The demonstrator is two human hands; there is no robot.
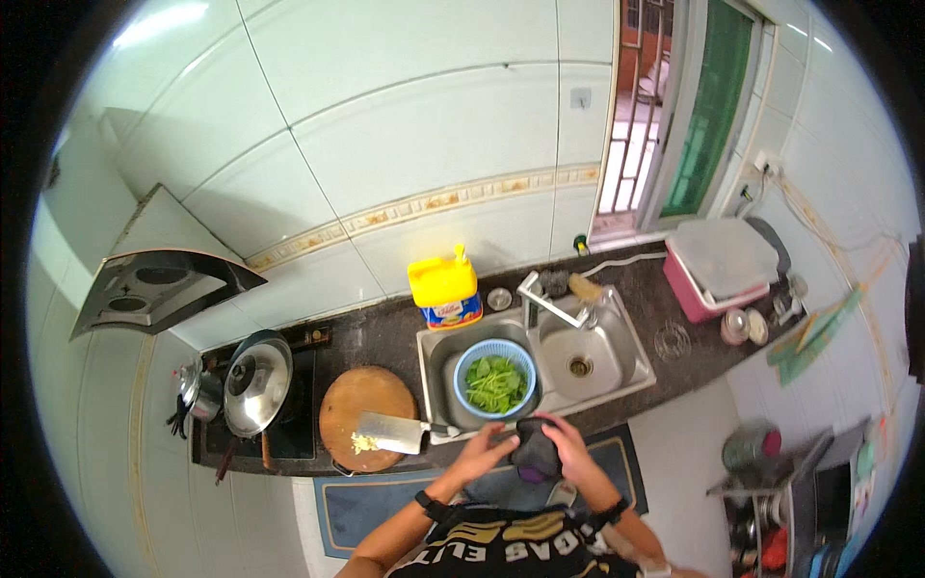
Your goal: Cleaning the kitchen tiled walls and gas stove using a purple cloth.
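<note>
My right hand [574, 451] grips the right side of a black object with a purple patch [536, 448], held in front of my body at the counter's front edge. What the object is cannot be made out. My left hand [477, 455] is at its left side, the thumb reaching its edge; whether the fingers grip it is unclear. Just beyond my hands, a blue plastic basket [462, 386] of leafy greens [497, 384] sits in the left bowl of the steel double sink [442, 354]. A cleaver [390, 432] lies across a round wooden chopping board [365, 397], beside chopped garlic-like bits [363, 442].
The cleaver's handle reaches the sink rim. A faucet [556, 307] stands over the sink, with a yellow jug [442, 282] behind it. To the left, a lidded wok [256, 390] and a pot [199, 394] are by the cooktop. A pink bin [686, 289] stands at right.
</note>
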